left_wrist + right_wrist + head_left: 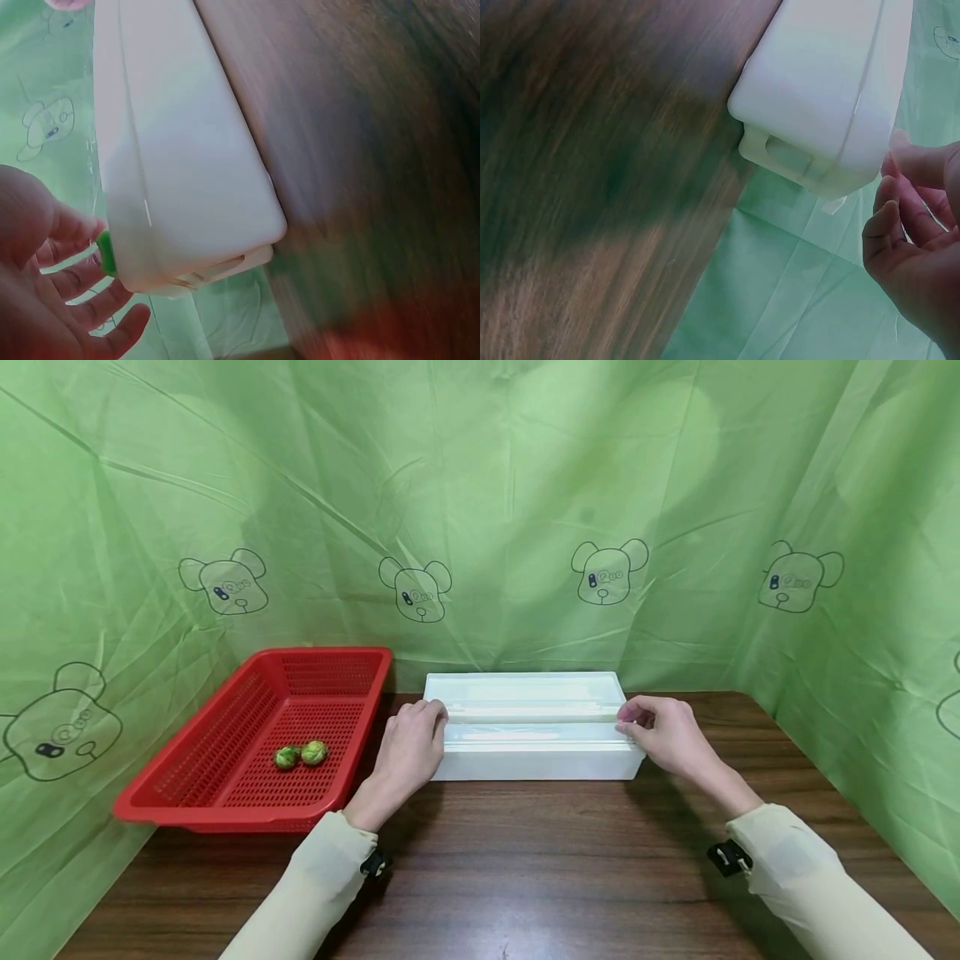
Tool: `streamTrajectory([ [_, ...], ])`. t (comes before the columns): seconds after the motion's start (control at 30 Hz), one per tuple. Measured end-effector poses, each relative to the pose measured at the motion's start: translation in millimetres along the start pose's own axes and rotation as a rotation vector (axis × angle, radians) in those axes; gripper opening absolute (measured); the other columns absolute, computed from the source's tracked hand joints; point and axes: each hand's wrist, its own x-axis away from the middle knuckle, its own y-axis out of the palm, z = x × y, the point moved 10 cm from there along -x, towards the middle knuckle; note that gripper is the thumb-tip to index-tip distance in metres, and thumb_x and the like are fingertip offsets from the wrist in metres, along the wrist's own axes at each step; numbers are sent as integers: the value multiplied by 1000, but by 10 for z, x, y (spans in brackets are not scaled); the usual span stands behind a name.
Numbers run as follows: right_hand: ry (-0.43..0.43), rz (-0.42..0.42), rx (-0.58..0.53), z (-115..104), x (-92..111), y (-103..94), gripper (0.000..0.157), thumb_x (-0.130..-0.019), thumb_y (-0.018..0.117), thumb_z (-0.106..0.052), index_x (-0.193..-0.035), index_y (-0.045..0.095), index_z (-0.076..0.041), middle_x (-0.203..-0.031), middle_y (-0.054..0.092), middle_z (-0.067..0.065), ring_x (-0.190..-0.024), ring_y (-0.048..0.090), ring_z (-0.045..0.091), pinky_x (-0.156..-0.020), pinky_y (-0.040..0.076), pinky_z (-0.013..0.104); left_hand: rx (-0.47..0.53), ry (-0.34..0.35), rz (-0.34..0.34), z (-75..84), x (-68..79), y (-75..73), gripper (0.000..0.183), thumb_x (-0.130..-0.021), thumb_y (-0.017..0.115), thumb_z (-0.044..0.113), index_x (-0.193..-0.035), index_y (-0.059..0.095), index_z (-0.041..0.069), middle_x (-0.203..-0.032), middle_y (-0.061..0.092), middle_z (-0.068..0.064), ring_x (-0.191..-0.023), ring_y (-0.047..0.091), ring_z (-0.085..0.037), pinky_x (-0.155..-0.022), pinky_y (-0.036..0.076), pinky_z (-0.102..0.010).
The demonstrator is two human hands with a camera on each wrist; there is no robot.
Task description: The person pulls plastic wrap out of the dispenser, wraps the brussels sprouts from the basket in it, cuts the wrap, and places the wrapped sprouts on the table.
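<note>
A long white plastic box [536, 766] with a clear, shiny top [517, 691] lies crosswise on the table. My left hand [411, 739] is at its left end, thumb and fingertips pinching the top edge. A small green piece [106, 253] shows beside those fingertips in the left wrist view; what it belongs to is unclear. At the opposite end, my right hand [663, 732] pinches the top edge between thumb and curled fingers. A pale strip [532, 719] runs along the top between both hands. The exact parts under the fingertips are partly hidden.
Left of the box stands a red perforated basket [225, 816] holding two small Brussels sprouts [314, 752]. The brown wooden table [525, 860] extends in front. Green fabric [510, 510] printed with bear heads hangs behind and along both sides.
</note>
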Motion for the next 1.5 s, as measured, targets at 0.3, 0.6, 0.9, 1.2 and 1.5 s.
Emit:
streamTrajectory([
  [0.3,-14,6,18,18,-23,-17,6,-88,86,-7,-92,82,-6,-78,70,-3,-70,58,15,-59,45,25,30,29,41,-15,15,-30,13,-87,79,-6,-95,77,5,-90,71,-8,-87,66,-34,-77,54,-50],
  [0.6,-34,14,11,3,-37,-41,4,-88,85,-7,-87,82,-9,-78,71,-3,-69,59,13,-58,45,22,121,-43,74,-79,24,-101,12,-88,77,-8,-90,79,4,-88,72,-7,-86,71,-29,-76,59,-45],
  [0.9,-65,38,38,-37,-45,-79,8,-86,85,-4,-84,83,-12,-79,72,-4,-69,60,17,-59,45,23,121,-122,70,-145,20,-125,6,-90,81,1,-90,81,8,-89,75,-7,-84,71,-28,-74,58,-46],
  [1.2,-17,44,30,27,-69,-113,6,-85,88,-7,-86,83,-10,-76,72,-3,-67,60,16,-57,45,23,151,-190,44,-191,8,-142,4,-94,79,6,-95,81,10,-89,76,-5,-80,70,-25,-69,57,-44],
  [1.5,-21,70,26,11,-113,-171,5,-86,88,-10,-85,83,-8,-72,70,-3,-63,56,14,-56,41,22,170,-199,50,-192,-19,-166,5,-97,76,7,-97,80,10,-90,75,-5,-78,68,-23,-68,56,-43],
])
